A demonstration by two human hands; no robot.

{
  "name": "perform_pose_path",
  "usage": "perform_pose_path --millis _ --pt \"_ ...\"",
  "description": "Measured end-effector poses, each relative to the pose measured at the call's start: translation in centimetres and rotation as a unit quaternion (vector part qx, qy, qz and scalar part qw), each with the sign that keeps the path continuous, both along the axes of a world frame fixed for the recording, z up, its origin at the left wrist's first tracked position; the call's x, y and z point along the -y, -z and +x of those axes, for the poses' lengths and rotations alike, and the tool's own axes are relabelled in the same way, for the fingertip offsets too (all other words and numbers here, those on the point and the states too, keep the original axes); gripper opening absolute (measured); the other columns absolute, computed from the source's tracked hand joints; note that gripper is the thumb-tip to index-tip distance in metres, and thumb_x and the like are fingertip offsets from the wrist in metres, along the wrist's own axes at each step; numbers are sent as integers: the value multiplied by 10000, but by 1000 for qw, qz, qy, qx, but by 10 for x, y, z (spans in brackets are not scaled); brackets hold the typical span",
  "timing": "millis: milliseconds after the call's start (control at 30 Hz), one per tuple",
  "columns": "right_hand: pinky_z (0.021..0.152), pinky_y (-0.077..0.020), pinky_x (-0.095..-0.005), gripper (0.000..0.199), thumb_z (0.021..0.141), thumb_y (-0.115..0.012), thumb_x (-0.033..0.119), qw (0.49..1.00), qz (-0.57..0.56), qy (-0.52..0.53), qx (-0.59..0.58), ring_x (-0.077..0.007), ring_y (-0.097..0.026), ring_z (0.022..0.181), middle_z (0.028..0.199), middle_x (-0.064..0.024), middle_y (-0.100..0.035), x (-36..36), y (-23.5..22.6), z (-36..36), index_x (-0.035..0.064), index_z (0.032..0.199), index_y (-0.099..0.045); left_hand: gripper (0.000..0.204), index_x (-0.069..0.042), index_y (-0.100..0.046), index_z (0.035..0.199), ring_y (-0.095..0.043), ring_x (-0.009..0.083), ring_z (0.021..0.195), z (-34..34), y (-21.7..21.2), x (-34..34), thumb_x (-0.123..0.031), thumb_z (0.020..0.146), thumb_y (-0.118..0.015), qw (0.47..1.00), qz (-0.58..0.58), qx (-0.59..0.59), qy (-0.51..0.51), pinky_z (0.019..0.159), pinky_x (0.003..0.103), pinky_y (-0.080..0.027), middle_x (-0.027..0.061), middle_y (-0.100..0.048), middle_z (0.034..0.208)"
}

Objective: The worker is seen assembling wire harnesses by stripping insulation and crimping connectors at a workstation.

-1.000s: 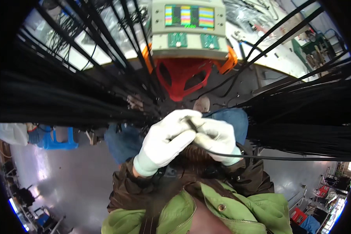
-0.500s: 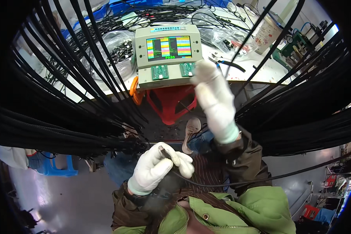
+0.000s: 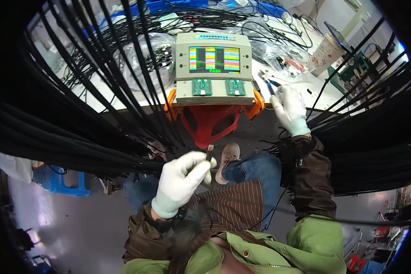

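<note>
My left hand (image 3: 182,180), in a white glove, pinches a black cable plug (image 3: 209,153) between thumb and fingers, its metal end pointing up. A thin black cable trails below over my striped apron. My right hand (image 3: 290,107), also gloved, is at the table's front edge, right of the tester. Its fingers curl over the handles of blue-and-black pliers (image 3: 270,85), hiding much of them. The grey tester (image 3: 213,66) has a lit coloured screen. Two green circuit boards, the left board (image 3: 202,87) and the right board (image 3: 235,87), sit on its front ledge.
Thick bundles of black cables (image 3: 64,137) hang on both sides. Clear bags of small parts (image 3: 153,61) and tangled cables lie on the white table. Orange clamps (image 3: 256,105) flank the tester's front; a red stool (image 3: 205,132) stands below. A patterned cup (image 3: 325,52) stands at right.
My right hand has moved right, from before the tester to the pliers, whose handles now point toward it. My left hand has turned the plug upright. The view has shifted slightly.
</note>
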State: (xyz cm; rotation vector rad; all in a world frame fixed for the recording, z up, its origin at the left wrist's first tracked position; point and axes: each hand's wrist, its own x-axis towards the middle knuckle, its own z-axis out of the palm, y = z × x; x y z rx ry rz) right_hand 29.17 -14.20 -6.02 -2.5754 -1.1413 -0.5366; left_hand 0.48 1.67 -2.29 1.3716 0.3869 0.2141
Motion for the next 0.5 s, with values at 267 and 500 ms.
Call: perform_pose_path --millis 267,500 --pt "775 -450 -297 451 781 -509 62 740 471 -103 -469 -169 -515 871 1008 -80 -491 -9 -33 -51 1 1219 -425 160 24 -604 908 -480 37 588 31 -11 -26 -122 863 -553 988 147 37 -39 552 200 -402 -11 -567 649" --pt "816 -414 -263 565 728 -568 50 783 151 -309 -519 -144 -506 931 1076 -108 -469 -7 -58 -118 -48 1258 -398 173 25 -608 901 -485 40 587 37 -25 -43 -135 860 -558 986 158 40 -22 544 201 -405 -8 -561 647"
